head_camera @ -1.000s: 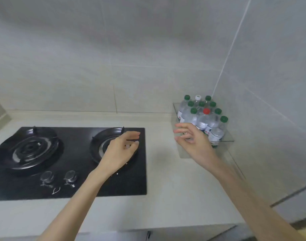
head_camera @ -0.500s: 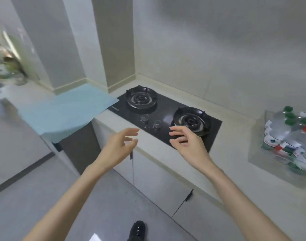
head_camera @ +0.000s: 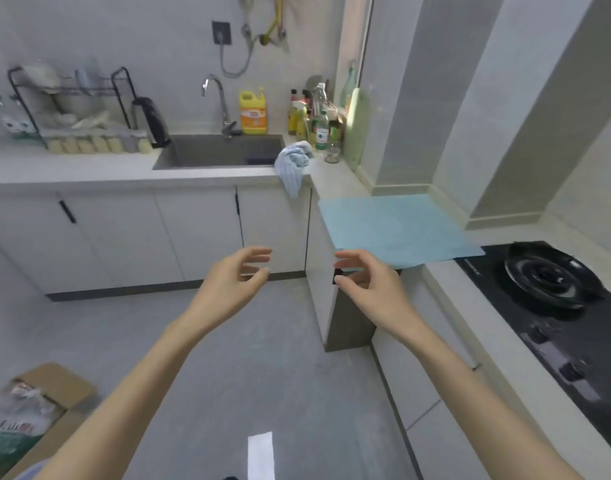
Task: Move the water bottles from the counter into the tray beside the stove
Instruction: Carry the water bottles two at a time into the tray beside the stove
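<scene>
View swung left from tray and bottles to sink (head_camera: 224,150), stove (head_camera: 553,306) now at right

The kitchen is bright, with soft and even light, and the colours look pale. A small white patch of glare lies on the grey floor (head_camera: 262,375) at the near edge. The black stove (head_camera: 557,341) on the right shows dull reflections. Shadows are weak and have soft edges. The dish rack (head_camera: 72,109) far left and the cardboard box (head_camera: 44,403) near left are smeared by blur. The left hand (head_camera: 228,282) and the right hand (head_camera: 373,285) are sharper. The wall columns (head_camera: 411,98) on the right lean because of the wide lens.
</scene>
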### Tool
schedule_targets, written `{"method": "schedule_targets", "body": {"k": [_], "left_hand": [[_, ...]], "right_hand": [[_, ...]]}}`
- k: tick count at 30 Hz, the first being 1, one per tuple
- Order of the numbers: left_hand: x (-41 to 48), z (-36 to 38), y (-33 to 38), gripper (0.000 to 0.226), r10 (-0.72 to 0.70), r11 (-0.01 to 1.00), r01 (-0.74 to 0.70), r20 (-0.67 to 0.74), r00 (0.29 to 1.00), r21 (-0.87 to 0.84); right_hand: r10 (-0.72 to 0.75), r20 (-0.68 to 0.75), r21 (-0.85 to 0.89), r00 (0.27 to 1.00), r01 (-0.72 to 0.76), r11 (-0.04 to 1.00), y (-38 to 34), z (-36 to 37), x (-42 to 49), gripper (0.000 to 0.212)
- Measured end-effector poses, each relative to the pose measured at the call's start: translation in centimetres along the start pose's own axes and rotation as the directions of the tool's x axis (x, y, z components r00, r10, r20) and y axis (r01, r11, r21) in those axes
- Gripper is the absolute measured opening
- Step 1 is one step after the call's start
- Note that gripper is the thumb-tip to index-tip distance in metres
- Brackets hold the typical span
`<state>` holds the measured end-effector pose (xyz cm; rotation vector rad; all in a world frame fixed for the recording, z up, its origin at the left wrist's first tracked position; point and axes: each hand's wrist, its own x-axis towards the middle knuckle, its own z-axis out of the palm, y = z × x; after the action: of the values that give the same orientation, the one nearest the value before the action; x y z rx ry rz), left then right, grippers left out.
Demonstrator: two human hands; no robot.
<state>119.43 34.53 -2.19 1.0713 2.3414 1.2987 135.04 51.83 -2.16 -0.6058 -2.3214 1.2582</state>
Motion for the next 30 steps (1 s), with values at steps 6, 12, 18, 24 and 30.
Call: {"method": "schedule_targets", "body": {"k": [6,12,18,24,30], "left_hand": [[3.7,-11.3,-7.0,0.035,-0.068,0.996,0.076,-0.145,0.987,0.052],[7.4,-22.5,-13.9,0.034,-0.122,0.99,0.137,-0.267,0.956,0.038],[10.9,-30.6,-19.4,0.032,-0.193,0.979,0.205,-0.391,0.9,-0.013],[16.6,-37.5,-26.0,0.032,-0.266,0.962,0.263,-0.496,0.827,-0.076],[24.4,-45.0,-31.9,0.032,-0.305,0.949,0.295,-0.557,0.772,-0.11]], "right_hand": [[-0.122,0.132,0.034,0.984,0.119,0.992,-5.2,11.4,10.0,0.03],[-0.194,0.212,0.131,0.958,0.169,0.977,-11.3,22.9,19.6,0.031],[-0.272,0.315,0.148,0.909,0.236,0.961,-15.9,31.7,27.8,0.031],[-0.33,0.383,0.183,0.863,0.279,0.943,-18.6,40.1,37.2,0.031],[-0.384,0.421,0.246,0.822,0.304,0.92,-21.5,48.7,48.6,0.03]]}}
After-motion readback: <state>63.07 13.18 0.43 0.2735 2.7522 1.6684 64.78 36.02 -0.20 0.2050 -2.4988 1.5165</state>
